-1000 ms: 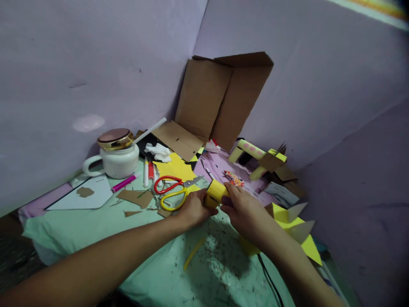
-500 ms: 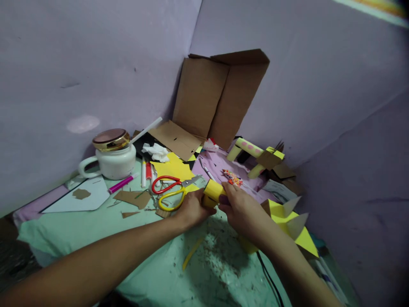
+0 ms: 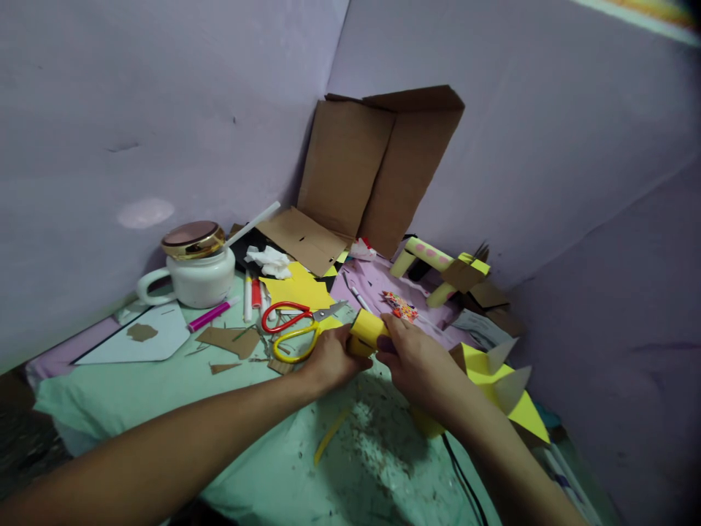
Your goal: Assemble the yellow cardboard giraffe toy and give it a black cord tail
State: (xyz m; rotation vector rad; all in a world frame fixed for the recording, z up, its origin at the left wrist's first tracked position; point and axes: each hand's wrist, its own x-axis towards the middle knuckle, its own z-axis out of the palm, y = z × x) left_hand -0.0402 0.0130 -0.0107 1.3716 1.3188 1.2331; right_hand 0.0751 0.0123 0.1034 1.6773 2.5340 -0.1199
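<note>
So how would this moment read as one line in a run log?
left hand: holding yellow paper roll | right hand: holding same roll | scissors: on table, blades open, beside left hand

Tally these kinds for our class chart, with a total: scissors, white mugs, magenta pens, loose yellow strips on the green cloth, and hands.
Scissors: 1
White mug: 1
Magenta pen: 1
Loose yellow strip: 1
Hands (left hand, right hand): 2
Total: 6

Two bare hands (image 3: 335, 359), narrow wrists, slim bare forearms (image 3: 208, 431) widening toward the elbows
</note>
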